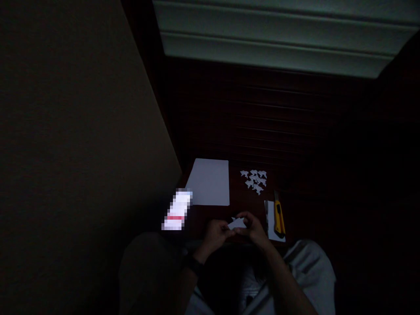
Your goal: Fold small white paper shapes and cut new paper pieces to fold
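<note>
Between my two hands is a small piece of folded white paper point(236, 223), held just above the near edge of a dark table. My left hand point(216, 232) pinches its left side, with a dark band around that wrist. On the right side, the thumb and fingers of my right hand point(254, 229) close on the same paper. Beyond them lies a loose group of several small folded white paper shapes point(254, 180). A yellow utility knife point(278, 218) rests to the right of my right hand, on a white strip of paper point(271, 221).
A stack or sheet of white paper point(210, 181) lies at the back left of the table. Left of my hands a lit screen point(177, 210) glows, its content blurred. A wall point(82, 131) rises on the left, and slatted dark panels stand behind the table. The scene is dim.
</note>
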A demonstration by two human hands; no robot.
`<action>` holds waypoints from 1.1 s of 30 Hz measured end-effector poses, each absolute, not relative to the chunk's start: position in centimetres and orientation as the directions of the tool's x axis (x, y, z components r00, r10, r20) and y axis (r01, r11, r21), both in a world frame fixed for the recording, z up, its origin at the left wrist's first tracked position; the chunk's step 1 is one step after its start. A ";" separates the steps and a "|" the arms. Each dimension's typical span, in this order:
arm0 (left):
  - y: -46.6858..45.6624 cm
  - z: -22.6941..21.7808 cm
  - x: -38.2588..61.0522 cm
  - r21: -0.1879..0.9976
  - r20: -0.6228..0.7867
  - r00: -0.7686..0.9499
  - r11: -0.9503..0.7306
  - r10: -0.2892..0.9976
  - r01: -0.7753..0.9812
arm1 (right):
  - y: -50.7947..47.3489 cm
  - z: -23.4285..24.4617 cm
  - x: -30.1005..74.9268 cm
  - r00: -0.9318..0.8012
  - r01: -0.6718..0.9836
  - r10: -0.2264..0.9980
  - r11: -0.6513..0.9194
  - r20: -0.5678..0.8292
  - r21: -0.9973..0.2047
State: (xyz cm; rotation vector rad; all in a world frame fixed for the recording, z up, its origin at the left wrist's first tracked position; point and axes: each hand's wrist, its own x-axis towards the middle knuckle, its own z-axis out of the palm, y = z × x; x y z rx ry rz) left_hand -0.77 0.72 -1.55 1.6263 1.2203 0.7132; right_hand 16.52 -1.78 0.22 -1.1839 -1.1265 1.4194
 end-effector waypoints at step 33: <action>0.8 -2.1 -1.2 0.949 -0.091 0.391 -0.039 0.916 0.313 | -1.5 0.0 17.7 -0.281 -0.083 0.949 -0.170 -0.141 -0.982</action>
